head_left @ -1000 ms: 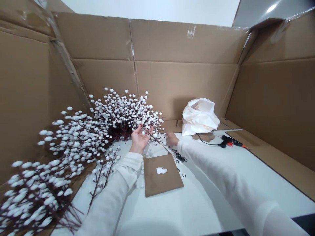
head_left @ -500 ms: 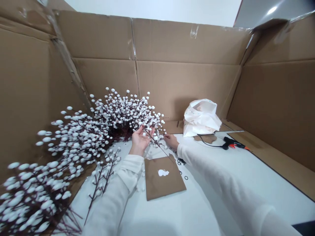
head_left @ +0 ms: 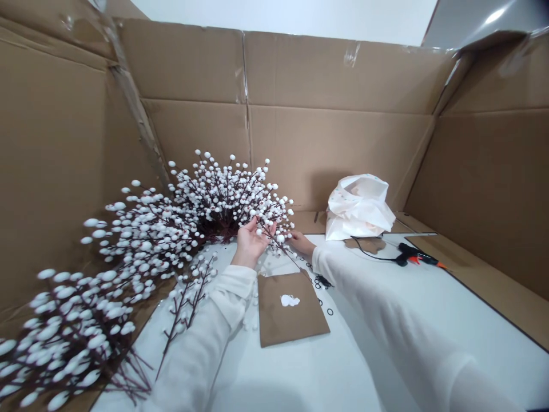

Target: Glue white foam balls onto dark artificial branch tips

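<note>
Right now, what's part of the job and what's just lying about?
In use:
left hand
right hand
white berry sprig

Lying about:
heap of berry sprays
hot glue gun
white plastic bag
black rubber rings
brown card

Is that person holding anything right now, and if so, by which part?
The left hand holds a white-berried branch by its thin dark stem, up among the berries. The right hand is right beside that stem, but whether it grips it cannot be told.
</note>
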Action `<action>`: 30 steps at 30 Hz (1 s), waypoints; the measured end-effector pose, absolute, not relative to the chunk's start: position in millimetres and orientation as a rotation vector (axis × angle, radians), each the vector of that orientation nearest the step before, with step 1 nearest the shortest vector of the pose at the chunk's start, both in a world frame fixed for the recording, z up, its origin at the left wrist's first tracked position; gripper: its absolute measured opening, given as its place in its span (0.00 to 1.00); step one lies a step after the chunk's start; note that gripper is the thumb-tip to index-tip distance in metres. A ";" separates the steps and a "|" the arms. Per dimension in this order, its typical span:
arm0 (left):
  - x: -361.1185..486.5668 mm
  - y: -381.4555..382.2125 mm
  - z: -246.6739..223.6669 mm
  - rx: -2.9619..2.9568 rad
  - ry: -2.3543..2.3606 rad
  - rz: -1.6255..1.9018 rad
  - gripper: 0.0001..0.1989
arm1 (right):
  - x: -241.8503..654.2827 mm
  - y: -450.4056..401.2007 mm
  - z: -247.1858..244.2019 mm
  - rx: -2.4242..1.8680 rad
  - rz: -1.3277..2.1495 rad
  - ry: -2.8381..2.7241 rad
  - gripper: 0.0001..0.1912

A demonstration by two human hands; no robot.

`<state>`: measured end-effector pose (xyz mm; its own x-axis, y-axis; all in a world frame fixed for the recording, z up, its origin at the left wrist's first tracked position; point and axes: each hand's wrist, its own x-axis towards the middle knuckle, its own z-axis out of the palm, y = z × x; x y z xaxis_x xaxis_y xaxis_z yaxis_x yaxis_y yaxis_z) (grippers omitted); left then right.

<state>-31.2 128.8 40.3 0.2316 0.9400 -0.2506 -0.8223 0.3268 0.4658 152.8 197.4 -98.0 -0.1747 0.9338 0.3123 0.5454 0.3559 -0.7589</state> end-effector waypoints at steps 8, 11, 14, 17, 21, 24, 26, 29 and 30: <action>-32.0 125.0 40.0 0.242 0.568 1.209 0.10 | 145.1 206.5 -94.8 -1.127 0.675 -1.959 0.13; -32.2 125.2 39.3 0.246 0.575 1.202 0.09 | 141.8 208.3 -96.1 -1.141 0.662 -1.952 0.13; -32.7 126.9 37.9 0.254 0.583 1.207 0.07 | 140.2 207.1 -94.3 -1.165 0.638 -1.939 0.13; -32.7 127.4 36.4 0.267 0.596 1.199 0.07 | 147.5 202.0 -91.1 -1.225 0.604 -1.924 0.15; -28.5 123.9 36.0 0.285 0.615 1.190 0.07 | 174.5 187.8 -87.6 -1.421 0.545 -1.887 0.12; -23.5 119.1 37.8 0.305 0.633 1.188 0.08 | 194.2 174.5 -80.9 -1.566 0.505 -1.871 0.11; -21.3 114.5 39.6 0.324 0.658 1.178 0.08 | 202.8 165.6 -72.6 -1.643 0.472 -1.869 0.11; -21.3 99.5 43.5 0.359 0.726 1.125 0.07 | 214.0 147.9 -56.0 -1.741 0.431 -1.874 0.08; -22.1 90.7 45.6 0.369 0.755 1.093 0.07 | 218.8 139.5 -50.6 -1.767 0.425 -1.879 0.07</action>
